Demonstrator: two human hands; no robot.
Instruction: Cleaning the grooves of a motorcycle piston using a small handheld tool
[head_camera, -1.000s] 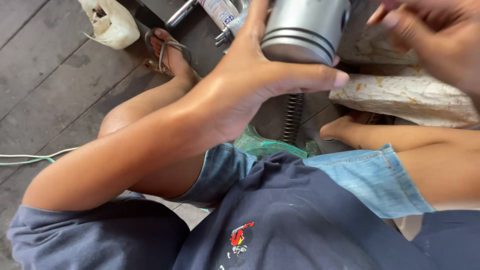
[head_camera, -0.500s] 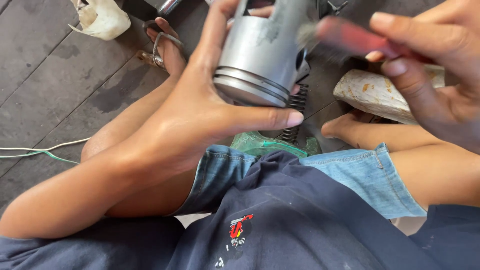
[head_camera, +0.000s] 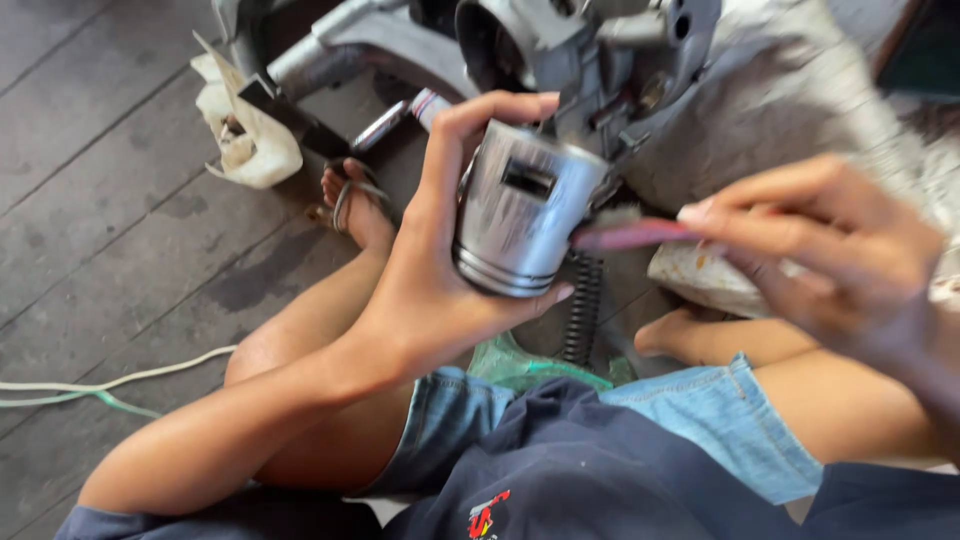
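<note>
Silver piston (head_camera: 522, 212) sits above the lap, left hand (head_camera: 440, 270) wrapped around it in a closed grip, while right hand (head_camera: 840, 255) pinches a red tool (head_camera: 630, 236) touching its side.

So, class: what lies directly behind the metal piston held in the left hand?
Behind the piston, a grey engine casing shows. Its lower part is covered by the piston and the left hand, so it cannot be seen.

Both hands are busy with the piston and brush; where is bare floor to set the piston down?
Bare floor planks lie on the left hand's side, bordered by the crumpled white bag above, the white cord below and the bent leg. Crowded: ahead, around the engine housing, coil spring and right hand with the brush at the piston.
</note>
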